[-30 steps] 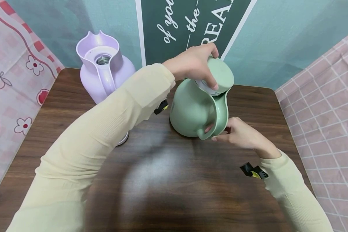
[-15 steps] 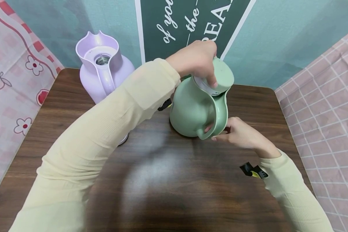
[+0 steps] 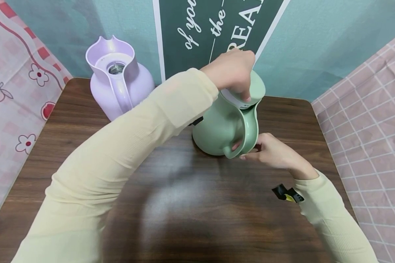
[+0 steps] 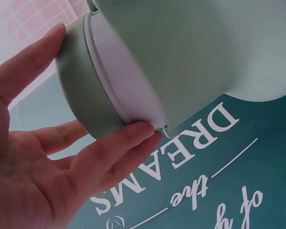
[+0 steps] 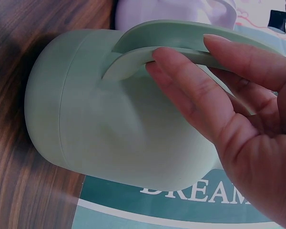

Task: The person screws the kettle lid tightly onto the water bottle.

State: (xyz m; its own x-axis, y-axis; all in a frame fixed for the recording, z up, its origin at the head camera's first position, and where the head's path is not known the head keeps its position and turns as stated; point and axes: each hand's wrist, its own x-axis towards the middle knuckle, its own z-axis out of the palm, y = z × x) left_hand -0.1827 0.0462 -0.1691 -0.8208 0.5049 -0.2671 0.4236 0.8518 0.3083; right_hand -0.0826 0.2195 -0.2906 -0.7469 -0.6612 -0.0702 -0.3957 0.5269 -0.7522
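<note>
A green thermos jug (image 3: 214,128) stands at the back of the wooden table, its handle (image 3: 248,128) toward the right front. On its mouth sits a green lid (image 3: 258,87) with a white lower part, raised above the collar on the side seen in the left wrist view. My left hand (image 3: 232,73) grips this lid, thumb on one edge and fingers on the other. With its fingers bent round the handle, my right hand (image 3: 278,155) holds the jug. In the right wrist view the jug body (image 5: 119,109) fills the middle.
To the left stands a lidless purple thermos jug (image 3: 141,82), partly behind my left sleeve (image 3: 135,142). A teal backdrop (image 3: 131,22) with white lettering rises behind the table (image 3: 191,219). Pink patterned cloths hang on both sides.
My left hand has turned about the lid, its wrist and sleeve shifting right and its knuckles swinging over the lid. The right hand and the jug have stayed in place.
</note>
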